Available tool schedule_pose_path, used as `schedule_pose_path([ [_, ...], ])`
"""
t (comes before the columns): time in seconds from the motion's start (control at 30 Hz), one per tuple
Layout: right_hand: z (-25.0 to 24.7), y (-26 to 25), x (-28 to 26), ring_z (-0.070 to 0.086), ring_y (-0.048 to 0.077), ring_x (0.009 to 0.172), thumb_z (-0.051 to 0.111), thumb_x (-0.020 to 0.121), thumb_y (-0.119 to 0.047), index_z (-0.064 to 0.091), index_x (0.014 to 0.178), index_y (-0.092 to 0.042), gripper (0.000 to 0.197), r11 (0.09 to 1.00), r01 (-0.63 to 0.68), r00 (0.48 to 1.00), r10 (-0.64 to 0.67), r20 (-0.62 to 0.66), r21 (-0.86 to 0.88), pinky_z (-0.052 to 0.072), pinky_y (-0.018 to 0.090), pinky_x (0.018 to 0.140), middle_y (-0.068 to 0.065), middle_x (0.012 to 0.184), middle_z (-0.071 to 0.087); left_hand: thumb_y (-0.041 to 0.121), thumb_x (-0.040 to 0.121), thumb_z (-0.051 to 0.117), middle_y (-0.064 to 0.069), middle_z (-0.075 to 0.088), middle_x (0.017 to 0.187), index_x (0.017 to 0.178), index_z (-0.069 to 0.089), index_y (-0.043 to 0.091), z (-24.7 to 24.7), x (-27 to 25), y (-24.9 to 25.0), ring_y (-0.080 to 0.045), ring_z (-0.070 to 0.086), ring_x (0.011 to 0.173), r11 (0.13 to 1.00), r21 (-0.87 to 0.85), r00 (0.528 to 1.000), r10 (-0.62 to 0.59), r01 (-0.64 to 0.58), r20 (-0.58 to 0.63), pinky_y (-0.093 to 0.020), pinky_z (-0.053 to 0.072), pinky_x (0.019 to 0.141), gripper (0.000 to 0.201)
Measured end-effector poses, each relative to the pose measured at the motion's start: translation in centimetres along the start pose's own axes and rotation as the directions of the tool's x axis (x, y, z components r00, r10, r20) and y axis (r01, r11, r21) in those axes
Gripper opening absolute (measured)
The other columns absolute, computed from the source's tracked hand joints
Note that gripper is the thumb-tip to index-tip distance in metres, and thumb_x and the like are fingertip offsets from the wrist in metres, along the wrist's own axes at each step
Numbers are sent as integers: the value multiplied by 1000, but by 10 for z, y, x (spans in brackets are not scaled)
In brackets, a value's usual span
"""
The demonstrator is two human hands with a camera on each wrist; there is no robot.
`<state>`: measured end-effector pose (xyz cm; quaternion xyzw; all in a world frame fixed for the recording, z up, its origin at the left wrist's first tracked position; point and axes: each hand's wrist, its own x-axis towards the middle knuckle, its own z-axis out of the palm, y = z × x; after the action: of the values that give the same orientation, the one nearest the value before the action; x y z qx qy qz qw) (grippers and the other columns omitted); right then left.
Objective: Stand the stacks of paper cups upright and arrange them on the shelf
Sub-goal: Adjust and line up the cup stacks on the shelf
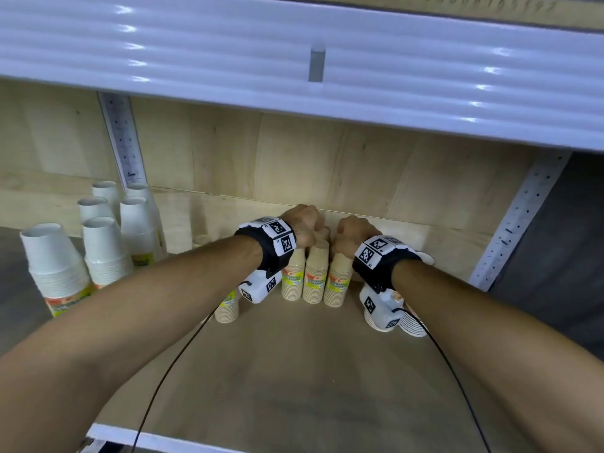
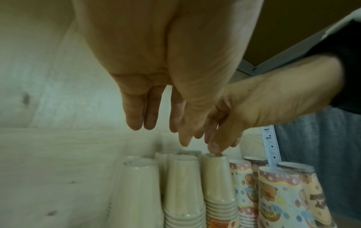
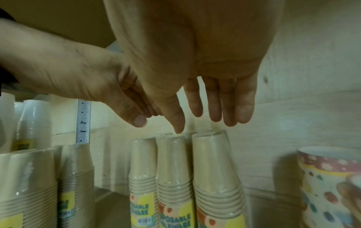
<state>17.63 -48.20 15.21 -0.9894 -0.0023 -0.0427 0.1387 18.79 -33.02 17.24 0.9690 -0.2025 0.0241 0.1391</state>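
Reaching deep over the wooden shelf (image 1: pixel 294 371), both hands hang above a tight row of brown cup stacks (image 1: pixel 315 276) standing upright near the back wall. The left hand (image 1: pixel 302 223) and right hand (image 1: pixel 354 232) show only their backs from the head view, so the fingers are hidden there. The left wrist view shows what it misses: the left fingers (image 2: pixel 136 114) point down, straight and loose, holding nothing, while the right thumb touches the top of one brown stack (image 2: pixel 215 182). The right wrist view shows the right fingers (image 3: pixel 228 104) also straight and spread, gripping nothing, its thumb tip just at the top of the middle stack (image 3: pixel 173 169).

The patterned cup stacks (image 2: pixel 281 197) are clear from the wrist views; from the head they are almost wholly covered by the right wrist camera.

Three brown stacks stand together in the head view, with a fourth (image 1: pixel 227 308) half hidden under the left wrist. Six white cup stacks (image 1: pixel 104 246) stand upright at the left; how many patterned stacks there are is hard to make out.
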Motion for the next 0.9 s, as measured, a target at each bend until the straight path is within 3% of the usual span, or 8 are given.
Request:
schedule_pose_path([
  [0.1, -8, -15, -4, 58, 26, 88, 63, 78, -38, 62, 104, -14, 35, 1000, 9, 1000, -9, -14, -19, 44, 29, 70, 8, 109, 61, 10, 84, 70, -7, 60, 123, 119, 67, 13, -16, -9, -13, -24, 60, 107, 999, 7, 999, -44, 44, -26, -30, 53, 86, 36],
  [0.23, -16, -41, -11, 59, 26, 101, 64, 81, -25, 61, 116, -13, 36, 999, 50, 998, -51, -30, -19, 50, 31, 80, 6, 118, 58, 17, 84, 74, -6, 56, 128, 124, 62, 15, -37, -27, -31, -22, 59, 106, 995, -5, 993, -97, 97, -66, -28, 49, 83, 42],
  [0.3, -17, -54, -15, 59, 26, 105, 63, 84, -27, 60, 117, -13, 36, 995, 103, 993, -103, -62, 0, 50, 32, 86, 7, 121, 58, 17, 84, 74, -5, 55, 127, 123, 62, 15, -46, -38, -41, -22, 59, 105, 992, -12, 988, -128, 127, -86, -28, 49, 82, 41],
  [0.57, 1, -121, -32, 58, 26, 112, 63, 86, -24, 61, 122, -18, 37, 963, 260, 965, -258, -40, 68, 45, 28, 83, 7, 128, 58, 18, 82, 73, -3, 50, 124, 117, 61, 19, -59, -78, -94, -21, 53, 102, 959, -25, 954, -283, 282, -94, -29, 47, 80, 37],
  [0.63, 9, -135, -35, 59, 28, 111, 63, 85, -26, 62, 119, -19, 35, 957, 277, 961, -277, -18, 84, 47, 30, 86, 7, 127, 58, 17, 84, 71, -2, 50, 126, 117, 61, 19, -57, -86, -103, -20, 53, 102, 954, -1, 950, -298, 299, -90, -30, 48, 81, 34],
  [0.77, 24, -158, -40, 61, 27, 103, 65, 83, -35, 64, 113, -21, 33, 942, 315, 948, -319, 19, 113, 51, 33, 86, 3, 118, 61, 15, 89, 65, -3, 50, 131, 123, 58, 13, -49, -100, -119, -23, 53, 116, 940, 34, 937, -334, 339, -104, -28, 45, 89, 35],
  [0.9, 37, -173, -41, 62, 27, 95, 69, 79, -43, 67, 105, -18, 36, 933, 327, 935, -343, 89, 152, 53, 34, 83, 2, 107, 64, 15, 85, 66, -5, 58, 121, 116, 61, 11, -39, -111, -130, -25, 60, 106, 920, 75, 921, -378, 385, -92, -28, 49, 77, 32],
])
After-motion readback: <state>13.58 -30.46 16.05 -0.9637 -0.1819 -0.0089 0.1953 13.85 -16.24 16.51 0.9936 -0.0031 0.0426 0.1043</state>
